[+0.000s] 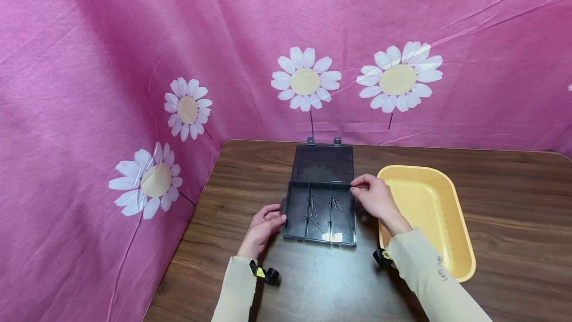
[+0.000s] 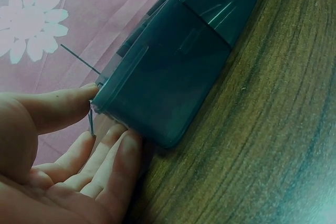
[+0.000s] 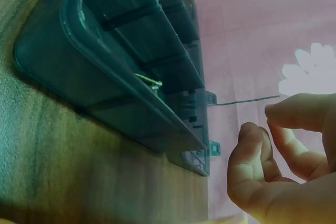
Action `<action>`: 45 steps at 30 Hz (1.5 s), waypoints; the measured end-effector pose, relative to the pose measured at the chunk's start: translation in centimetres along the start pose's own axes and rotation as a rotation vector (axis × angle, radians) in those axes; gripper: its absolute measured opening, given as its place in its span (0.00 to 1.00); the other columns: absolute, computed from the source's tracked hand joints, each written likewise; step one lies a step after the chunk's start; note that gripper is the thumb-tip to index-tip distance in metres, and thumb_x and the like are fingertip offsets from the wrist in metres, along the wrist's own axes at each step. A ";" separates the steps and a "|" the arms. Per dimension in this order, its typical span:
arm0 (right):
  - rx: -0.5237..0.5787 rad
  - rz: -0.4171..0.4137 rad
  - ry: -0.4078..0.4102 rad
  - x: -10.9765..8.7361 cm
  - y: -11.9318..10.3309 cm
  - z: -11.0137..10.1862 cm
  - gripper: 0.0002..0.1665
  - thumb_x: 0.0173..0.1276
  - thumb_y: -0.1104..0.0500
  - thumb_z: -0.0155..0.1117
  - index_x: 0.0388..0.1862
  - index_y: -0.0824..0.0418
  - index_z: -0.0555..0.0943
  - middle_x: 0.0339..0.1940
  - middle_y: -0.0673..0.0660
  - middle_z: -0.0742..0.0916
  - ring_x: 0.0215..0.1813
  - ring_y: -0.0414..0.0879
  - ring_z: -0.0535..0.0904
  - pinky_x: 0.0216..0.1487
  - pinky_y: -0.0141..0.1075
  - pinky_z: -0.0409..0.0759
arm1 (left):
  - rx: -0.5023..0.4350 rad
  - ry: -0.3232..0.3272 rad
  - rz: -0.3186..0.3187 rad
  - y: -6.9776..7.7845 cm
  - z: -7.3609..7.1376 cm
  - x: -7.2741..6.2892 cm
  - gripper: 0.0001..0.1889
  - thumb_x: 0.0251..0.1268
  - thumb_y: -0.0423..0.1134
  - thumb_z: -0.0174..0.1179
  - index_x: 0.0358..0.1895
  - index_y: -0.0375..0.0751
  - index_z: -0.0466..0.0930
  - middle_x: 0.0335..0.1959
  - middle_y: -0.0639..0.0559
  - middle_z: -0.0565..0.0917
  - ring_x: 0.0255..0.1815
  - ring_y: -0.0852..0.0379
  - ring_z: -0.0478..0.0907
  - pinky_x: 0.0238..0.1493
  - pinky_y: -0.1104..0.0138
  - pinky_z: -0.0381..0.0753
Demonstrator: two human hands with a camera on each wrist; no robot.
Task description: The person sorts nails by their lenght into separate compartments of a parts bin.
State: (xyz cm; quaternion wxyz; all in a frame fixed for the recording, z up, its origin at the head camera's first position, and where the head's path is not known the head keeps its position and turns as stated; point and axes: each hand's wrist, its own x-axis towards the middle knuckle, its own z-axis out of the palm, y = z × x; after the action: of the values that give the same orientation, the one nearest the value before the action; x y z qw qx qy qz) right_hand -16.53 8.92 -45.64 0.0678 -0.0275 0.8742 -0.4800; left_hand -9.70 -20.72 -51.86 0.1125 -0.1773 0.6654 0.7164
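Note:
A dark translucent organizer box (image 1: 319, 232) lies on the wooden table with its lid (image 1: 323, 163) folded back behind it. Dividers split its tray lengthwise, and several screws (image 1: 312, 207) lie in the middle and right-hand compartments. At the box's left side my left hand (image 1: 261, 230) grips the edge, thumb on the rim and fingers lower against the side, as the left wrist view shows. My right hand (image 1: 375, 198) hovers by the back right corner near the hinge. Its fingers are loosely bent, thumb and fingertips slightly apart, nothing visible between them.
To the right, partly under my right forearm, stands a yellow plastic tray (image 1: 426, 202). A pink cloth (image 1: 241, 24) with white daisies hangs behind and left of the table (image 1: 514, 212). Both wrists carry small black cameras (image 1: 271, 276).

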 end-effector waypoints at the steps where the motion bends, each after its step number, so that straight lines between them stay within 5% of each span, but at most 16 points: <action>1: 0.004 -0.002 0.004 -0.1 -0.1 -0.2 0.13 0.65 0.62 0.60 0.45 0.69 0.81 0.37 0.62 0.86 0.34 0.45 0.77 0.36 0.35 0.74 | -0.001 0.002 -0.001 0.0 0.0 0.0 0.26 0.60 0.28 0.62 0.62 0.30 0.67 0.32 0.60 0.82 0.34 0.65 0.79 0.39 0.70 0.78; 13: 0.014 -0.037 0.074 -0.5 -0.2 -1.9 0.11 0.65 0.63 0.60 0.44 0.68 0.81 0.36 0.62 0.85 0.35 0.44 0.75 0.36 0.31 0.71 | 0.004 -0.005 -0.010 0.1 -0.1 -0.1 0.27 0.61 0.28 0.61 0.63 0.29 0.65 0.32 0.61 0.81 0.33 0.66 0.78 0.37 0.71 0.77; 20: 0.059 -0.010 0.129 -0.7 -0.1 -3.2 0.12 0.65 0.63 0.59 0.44 0.69 0.80 0.32 0.59 0.83 0.27 0.34 0.73 0.29 0.27 0.72 | 0.019 -0.022 -0.013 0.2 -0.2 0.0 0.27 0.61 0.27 0.60 0.62 0.26 0.64 0.31 0.60 0.81 0.33 0.65 0.78 0.38 0.69 0.77; 31: 0.156 0.022 0.119 -0.5 1.5 -5.3 0.15 0.67 0.63 0.57 0.48 0.74 0.76 0.27 0.46 0.82 0.27 0.30 0.78 0.32 0.25 0.79 | 0.007 -0.003 -0.007 0.3 0.0 -0.3 0.27 0.61 0.29 0.62 0.63 0.30 0.66 0.32 0.60 0.81 0.33 0.66 0.78 0.38 0.71 0.77; 45: 0.137 0.066 0.052 -0.4 3.6 -6.6 0.18 0.68 0.63 0.57 0.49 0.77 0.75 0.29 0.48 0.83 0.28 0.29 0.78 0.33 0.25 0.80 | 0.009 -0.010 -0.016 0.1 -0.1 -0.2 0.27 0.59 0.29 0.63 0.63 0.31 0.66 0.34 0.60 0.81 0.35 0.65 0.79 0.40 0.69 0.78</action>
State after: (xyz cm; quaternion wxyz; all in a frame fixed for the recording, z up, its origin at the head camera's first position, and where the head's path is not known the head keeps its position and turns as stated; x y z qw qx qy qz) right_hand -17.04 16.46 -45.17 0.0624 0.0186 0.8412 -0.5367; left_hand -9.59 -20.82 -51.68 0.1223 -0.1785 0.6664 0.7135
